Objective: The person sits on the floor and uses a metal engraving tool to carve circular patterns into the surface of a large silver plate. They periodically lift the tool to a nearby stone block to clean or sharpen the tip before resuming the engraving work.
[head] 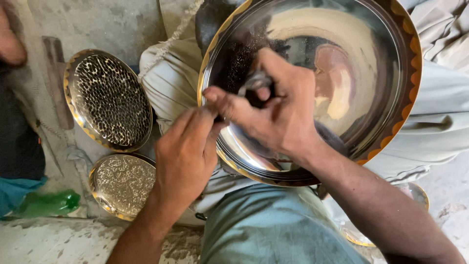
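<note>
Both forearms reached in from the bottom edge. Left hand (183, 156) closed at the rim of the large shiny plate (337, 78) on my lap; right hand (278, 110) gripped a small metal tool (255, 82) against its inner surface. Plate mostly unmarked, so work judged early. Two patterned plates lay left: larger (108, 100), smaller (122, 185). Tool tip hidden; another dish (415, 195) partly cut off.
</note>
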Motion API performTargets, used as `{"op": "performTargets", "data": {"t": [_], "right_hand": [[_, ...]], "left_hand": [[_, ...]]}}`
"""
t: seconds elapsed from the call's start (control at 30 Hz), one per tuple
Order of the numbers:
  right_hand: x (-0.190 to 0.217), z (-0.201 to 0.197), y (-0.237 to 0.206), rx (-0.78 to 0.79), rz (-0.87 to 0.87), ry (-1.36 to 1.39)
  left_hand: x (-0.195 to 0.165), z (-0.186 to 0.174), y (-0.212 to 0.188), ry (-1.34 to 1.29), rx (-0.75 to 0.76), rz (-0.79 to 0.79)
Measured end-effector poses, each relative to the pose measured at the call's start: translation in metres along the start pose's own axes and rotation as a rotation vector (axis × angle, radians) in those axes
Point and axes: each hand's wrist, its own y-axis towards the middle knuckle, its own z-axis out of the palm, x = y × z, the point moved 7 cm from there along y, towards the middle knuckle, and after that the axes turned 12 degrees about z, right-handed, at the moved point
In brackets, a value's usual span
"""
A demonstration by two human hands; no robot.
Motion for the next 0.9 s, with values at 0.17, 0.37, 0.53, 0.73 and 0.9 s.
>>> {"op": "performTargets", "data": {"t": [0.17, 0.37, 0.53, 0.73, 0.9], "right_hand": [[-0.011, -0.001, 0.000, 0.033, 0.084, 0.069], [-0.007, 0.009, -0.006, -0.005, -0.139, -0.111], [-0.018, 0.019, -0.013, -0.011, -0.198, -0.232], [-0.012, 0.014, -0.018, 0.001, -0.267, -0.185], [-0.008, 0.010, -0.019, -0.059, -0.236, -0.151]], "left_hand": [[0.004, -0.003, 0.022, -0.247, 0.227, -0.025], [0.003, 0.023, -0.006, -0.422, 0.299, -0.035], [0.007, 0.035, -0.029, -0.347, 0.203, 0.013], [0.003, 0.033, -0.032, -0.291, 0.207, 0.041], [-0.005, 0.025, -0.031, -0.182, 0.143, 0.028]]}}
